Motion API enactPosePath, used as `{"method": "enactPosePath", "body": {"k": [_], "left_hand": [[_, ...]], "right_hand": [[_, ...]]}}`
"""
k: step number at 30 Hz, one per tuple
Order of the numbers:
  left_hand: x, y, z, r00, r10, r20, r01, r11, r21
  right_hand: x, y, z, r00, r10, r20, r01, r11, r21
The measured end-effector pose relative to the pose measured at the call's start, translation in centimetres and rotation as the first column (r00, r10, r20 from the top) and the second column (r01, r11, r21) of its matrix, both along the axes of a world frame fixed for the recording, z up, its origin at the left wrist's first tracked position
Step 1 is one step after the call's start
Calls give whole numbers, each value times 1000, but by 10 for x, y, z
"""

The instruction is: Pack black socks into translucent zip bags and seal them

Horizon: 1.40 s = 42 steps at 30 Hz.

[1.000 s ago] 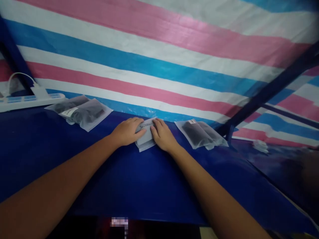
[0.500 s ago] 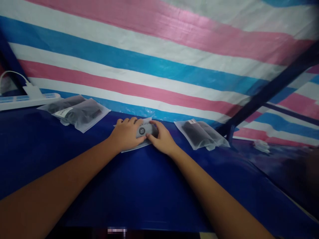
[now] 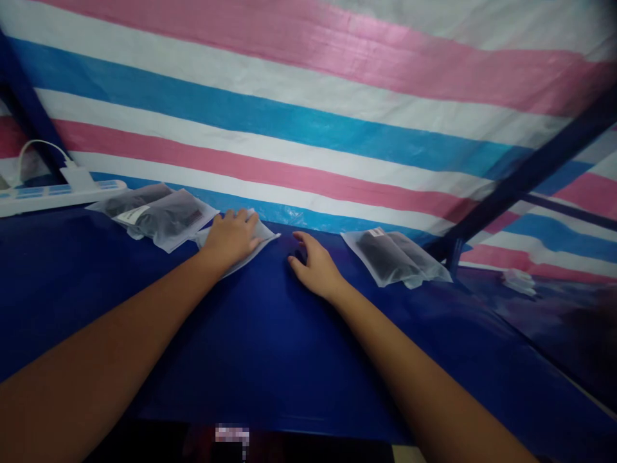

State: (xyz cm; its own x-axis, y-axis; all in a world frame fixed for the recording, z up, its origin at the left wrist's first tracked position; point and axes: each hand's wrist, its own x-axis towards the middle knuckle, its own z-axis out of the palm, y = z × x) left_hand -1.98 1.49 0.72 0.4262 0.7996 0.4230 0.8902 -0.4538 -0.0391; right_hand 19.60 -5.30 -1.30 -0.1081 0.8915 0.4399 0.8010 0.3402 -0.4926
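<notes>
My left hand (image 3: 232,238) lies on a frosted plastic bag (image 3: 261,236), its fingers spread over the top. The hand covers most of the bag, so its contents and print are hidden. Just right of that bag, apart from it, is my right hand (image 3: 315,265). Its thumb and fingers are apart, with nothing between them. A pair of overlapping frosted bags (image 3: 171,215) with dark contents and a white label lies left of my left hand. More frosted bags (image 3: 393,256), also dark inside, rest to the right of my right hand.
A white power strip (image 3: 103,188) with a plugged-in charger (image 3: 77,177) and cable sits at the far left. Behind the blue table (image 3: 270,360) hangs a striped plastic sheet (image 3: 289,128). A dark slanted frame bar (image 3: 520,173) and a crumpled whitish item (image 3: 519,281) are at right.
My left hand and the bag under it have moved left, closer to the pair of bags. My right hand has come off that bag and stays near the same spot.
</notes>
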Motion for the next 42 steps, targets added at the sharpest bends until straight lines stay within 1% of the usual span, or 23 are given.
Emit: {"method": "enactPosePath", "body": {"k": [2,4,9,11,15,19,22,24,26,28,31,37,40,42], "left_hand": [[-9,9,4,998,70,-2,-70,996,-49],[-15,12,8,994,107,-6,-107,990,-91],[-23,7,20,979,202,17,-194,957,-216],[-25,6,23,974,226,32,-210,941,-266],[-26,2,24,971,227,70,-195,931,-309],[-14,-10,23,981,165,99,-128,942,-309],[-5,-19,23,987,125,97,-89,947,-309],[-2,-23,23,987,125,99,-87,942,-324],[-2,-25,24,984,138,109,-93,936,-340],[-2,-24,24,983,142,117,-93,932,-350],[-3,-23,25,984,133,120,-84,934,-347],[0,-25,24,982,106,158,-39,925,-377],[4,-26,22,969,77,235,23,919,-394],[7,-26,19,945,45,325,91,916,-391]], "right_hand": [[1,0,0,1000,-12,-15,12,1000,-29],[1,0,0,1000,-9,-20,8,999,-46],[-3,-5,5,1000,3,-19,-4,998,-67],[-6,-7,8,1000,14,-25,-16,997,-80],[-11,-12,14,998,53,15,-51,990,-134],[-13,-15,18,995,83,48,-74,982,-175],[-13,-14,19,991,108,80,-93,981,-171],[-12,-13,18,986,127,109,-109,982,-152],[-11,-12,18,987,112,118,-94,985,-148],[-11,-12,17,995,59,81,-46,987,-151],[-12,-12,17,1000,0,-21,-4,989,-150],[-9,-5,15,983,-90,-158,69,988,-135],[-7,0,12,943,-148,-299,104,982,-156],[-6,2,12,883,-215,-418,143,970,-197]]}}
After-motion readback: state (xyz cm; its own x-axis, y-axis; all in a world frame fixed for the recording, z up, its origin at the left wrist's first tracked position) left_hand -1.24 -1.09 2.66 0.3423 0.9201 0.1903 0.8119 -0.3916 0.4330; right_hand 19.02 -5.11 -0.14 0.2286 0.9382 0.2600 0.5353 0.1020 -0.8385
